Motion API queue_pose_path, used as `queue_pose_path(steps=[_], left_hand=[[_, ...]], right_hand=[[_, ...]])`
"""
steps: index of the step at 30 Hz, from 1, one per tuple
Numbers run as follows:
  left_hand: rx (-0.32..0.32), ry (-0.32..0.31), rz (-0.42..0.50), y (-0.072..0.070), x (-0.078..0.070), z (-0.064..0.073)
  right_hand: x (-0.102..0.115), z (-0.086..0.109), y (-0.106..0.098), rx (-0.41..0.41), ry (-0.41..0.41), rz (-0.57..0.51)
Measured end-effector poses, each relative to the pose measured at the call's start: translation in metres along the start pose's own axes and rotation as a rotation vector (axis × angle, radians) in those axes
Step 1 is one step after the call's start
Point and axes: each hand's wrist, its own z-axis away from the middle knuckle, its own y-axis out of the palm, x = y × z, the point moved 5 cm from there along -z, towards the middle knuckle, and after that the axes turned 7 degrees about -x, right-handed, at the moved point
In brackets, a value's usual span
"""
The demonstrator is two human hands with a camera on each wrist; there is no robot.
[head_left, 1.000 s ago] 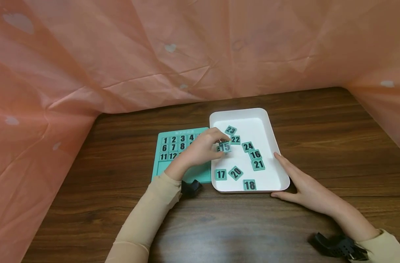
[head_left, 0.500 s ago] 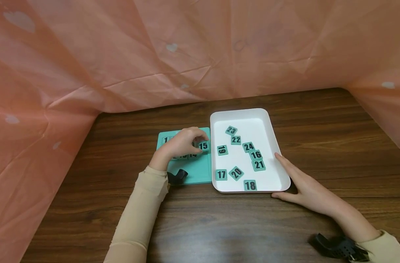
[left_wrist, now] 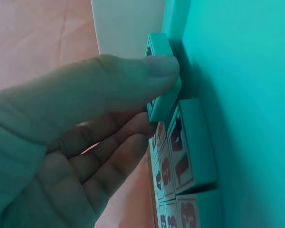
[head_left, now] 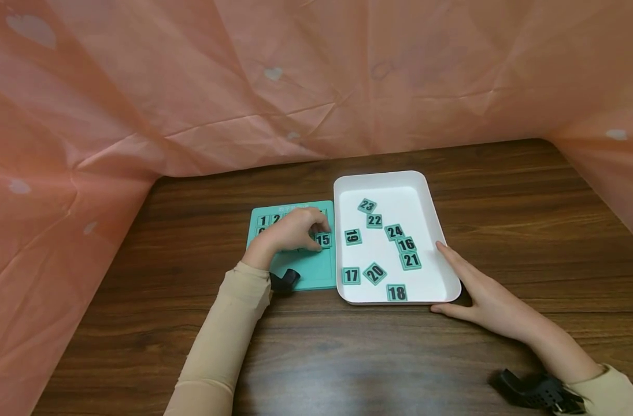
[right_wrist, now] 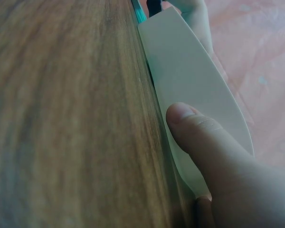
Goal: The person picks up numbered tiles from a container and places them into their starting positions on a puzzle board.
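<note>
My left hand (head_left: 297,229) pinches a green number tile marked 15 (head_left: 323,240) between thumb and fingers. The tile is over the right edge of the green number board (head_left: 311,276), at the end of its third row. In the left wrist view the tile (left_wrist: 164,107) is tilted against the board, with the tile marked 14 (left_wrist: 194,147) beside it. My right hand (head_left: 482,294) rests against the lower right corner of the white tray (head_left: 451,292), fingers along its right wall and thumb at the near wall. The right wrist view has the thumb (right_wrist: 199,135) laid on the tray's outer side.
Several loose tiles lie in the tray, among them 23 (head_left: 367,205), 19 (head_left: 353,237), 20 (head_left: 375,273) and 18 (head_left: 396,293). Tray and board stand side by side on a brown wooden table (head_left: 139,323). Pink cloth (head_left: 316,86) hangs behind and at both sides.
My left hand has carried the 15 tile leftward out of the tray to the board, then slightly lower to the end of the third row. The right hand keeps its place at the tray.
</note>
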Motion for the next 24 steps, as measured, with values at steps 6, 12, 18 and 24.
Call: queue_pose_path(steps=[6, 12, 18, 24], left_hand=[[0.021, 0.006, -0.024, -0.0002, -0.0005, 0.0007], [0.022, -0.002, -0.039, 0.0003, 0.0, -0.0002], [0.028, -0.02, -0.044, 0.0017, -0.0003, -0.0019], [0.027, -0.036, -0.04, 0.0025, -0.001, -0.0027]], right_hand=[[-0.0004, -0.0006, -0.0004, -0.003, -0.005, 0.013], [-0.0009, -0.001, -0.0001, -0.008, -0.014, 0.001], [-0.0012, -0.0007, -0.0004, -0.016, -0.02, 0.0], [-0.0014, -0.0003, -0.0005, -0.013, -0.011, 0.006]])
